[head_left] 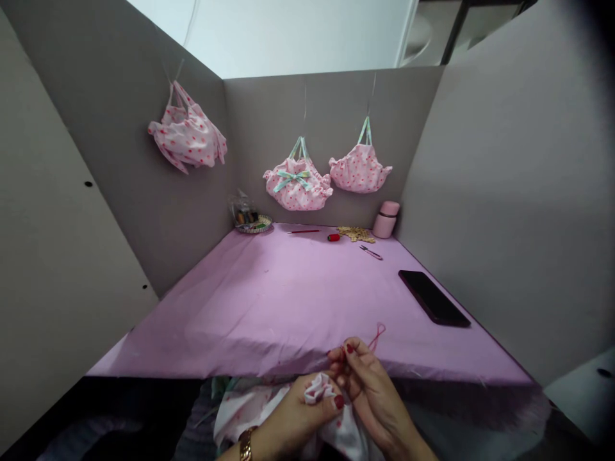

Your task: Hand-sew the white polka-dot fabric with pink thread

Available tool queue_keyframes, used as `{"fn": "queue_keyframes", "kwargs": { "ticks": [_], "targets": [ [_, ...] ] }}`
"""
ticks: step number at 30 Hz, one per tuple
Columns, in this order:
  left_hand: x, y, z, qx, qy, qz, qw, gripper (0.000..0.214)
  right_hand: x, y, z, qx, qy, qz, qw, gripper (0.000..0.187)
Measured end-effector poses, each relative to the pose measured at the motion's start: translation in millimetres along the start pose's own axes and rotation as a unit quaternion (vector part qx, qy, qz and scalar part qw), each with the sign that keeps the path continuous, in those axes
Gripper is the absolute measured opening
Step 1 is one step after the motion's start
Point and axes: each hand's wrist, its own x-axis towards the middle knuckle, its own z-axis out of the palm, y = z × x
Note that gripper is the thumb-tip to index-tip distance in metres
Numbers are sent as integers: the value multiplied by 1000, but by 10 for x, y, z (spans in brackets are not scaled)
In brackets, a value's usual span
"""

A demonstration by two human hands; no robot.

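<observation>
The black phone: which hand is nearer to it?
Right. The right hand is left of the phone, closer to the viewer; the left hand, holding fabric, is farther left.

From the right hand [372, 390], a way runs forward across the middle of the tabletop [288, 288] to the spool [333, 237] and snips [371, 252]. The thread [378, 334] loops just ahead; the phone [434, 298] blocks the right side. Walls [500, 173] close three sides, and two cloth pieces [360, 171] hang over the back.
</observation>
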Motion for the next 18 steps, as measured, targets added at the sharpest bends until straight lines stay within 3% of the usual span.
{"fn": "queue_keyframes", "kwargs": {
  "ticks": [5,12,16,18],
  "targets": [
    [-27,-169,-51,-15,25,-7,1000,36,-74,18,-8,2,0,28,1000,23],
    [-112,-194,-124,32,35,-29,998,31,-36,-139,-95,35,66,22,997,31],
    [-122,-213,-136,62,60,-28,996,31,-23,-220,-136,-20,87,9,996,41],
    [-120,-229,-151,62,73,-28,995,31,-40,-307,-159,-62,83,17,994,37]
  ]
}}
